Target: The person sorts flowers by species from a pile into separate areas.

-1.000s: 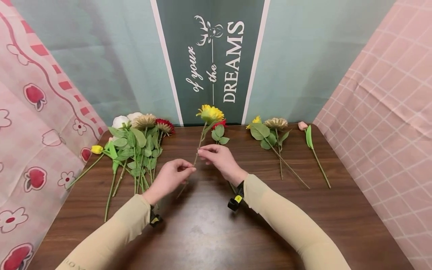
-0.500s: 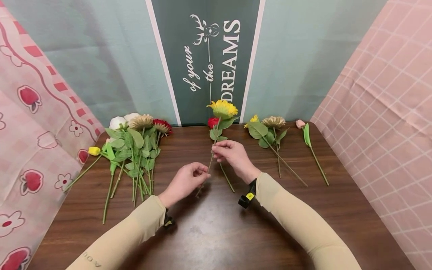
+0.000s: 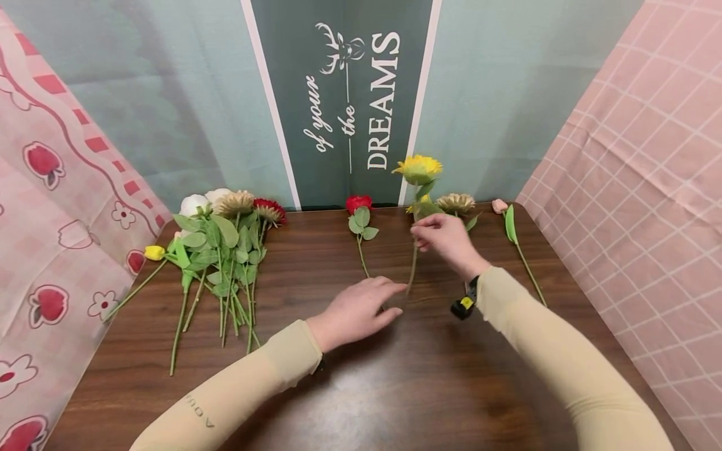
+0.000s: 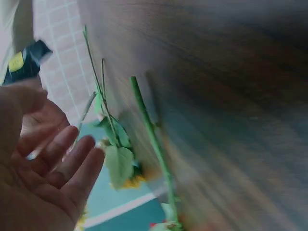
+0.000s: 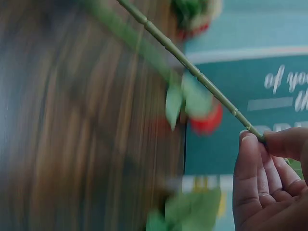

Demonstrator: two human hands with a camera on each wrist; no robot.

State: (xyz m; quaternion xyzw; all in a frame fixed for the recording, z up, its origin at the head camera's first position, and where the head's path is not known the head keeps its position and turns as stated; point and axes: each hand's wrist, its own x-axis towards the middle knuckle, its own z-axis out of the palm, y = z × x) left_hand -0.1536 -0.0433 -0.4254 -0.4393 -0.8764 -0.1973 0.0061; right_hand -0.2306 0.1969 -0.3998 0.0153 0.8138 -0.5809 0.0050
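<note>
My right hand [image 3: 449, 243] pinches the stem of a yellow sunflower [image 3: 418, 169] between thumb and fingertips, holding it upright above the table. In the right wrist view the bare stem [image 5: 185, 61] runs up and left from the fingertips. My left hand [image 3: 356, 313] reaches across the table with its fingers loosely extended, the index fingertip right at the lower end of that stem. The left wrist view shows the left palm [image 4: 43, 192] with nothing in it. A red rose [image 3: 358, 203] lies just beyond the left hand, the end of its stem hidden by it.
A pile of flowers with green leaves [image 3: 220, 244] lies at the left, a yellow tulip [image 3: 154, 252] beside it. Behind the right hand lies a beige flower [image 3: 455, 203]; a pink tulip [image 3: 499, 206] is farther right. Cloths hang around the wooden table [image 3: 361, 401].
Both hands have moved right, the right hand carrying the sunflower past the red rose toward the beige flower. The left fingers, earlier pinching the lower stem, have let go and straightened.
</note>
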